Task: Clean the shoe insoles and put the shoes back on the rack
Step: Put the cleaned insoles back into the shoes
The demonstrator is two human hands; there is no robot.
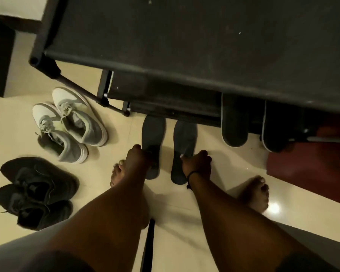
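Taking the black shoe rack (185, 46) as the landmark, which fills the top and right of the view, the scene runs from its far left. Well to the left of the rack and lowest in view, a pair of black sneakers (35, 191) lies on the cream tile floor (18, 134), the two shoes side by side and touching. Above them, just off the rack's left front corner, sits a pair of grey and white sneakers (69, 124), laced, openings toward the camera, with no insoles visible inside.

Directly in front of the rack's lowest shelf, two dark grey insoles lie flat on the floor, parallel and a little apart, toes pointing under the rack. The left hand (139, 160) comes down on the heel half of the left insole (152, 134), fingers curled at its edge; whether they pinch it or only press it cannot be told. The right hand (197, 163), with a dark band at the wrist, does the same on the right insole (185, 138), fingers bent over its edge, grip equally unclear. Bare feet show beside both forearms.

Further right, two black insoles (234, 122) stick out from under the rack's lower shelf. At the rack's right end a dark red mat (312, 169) lies on the floor.
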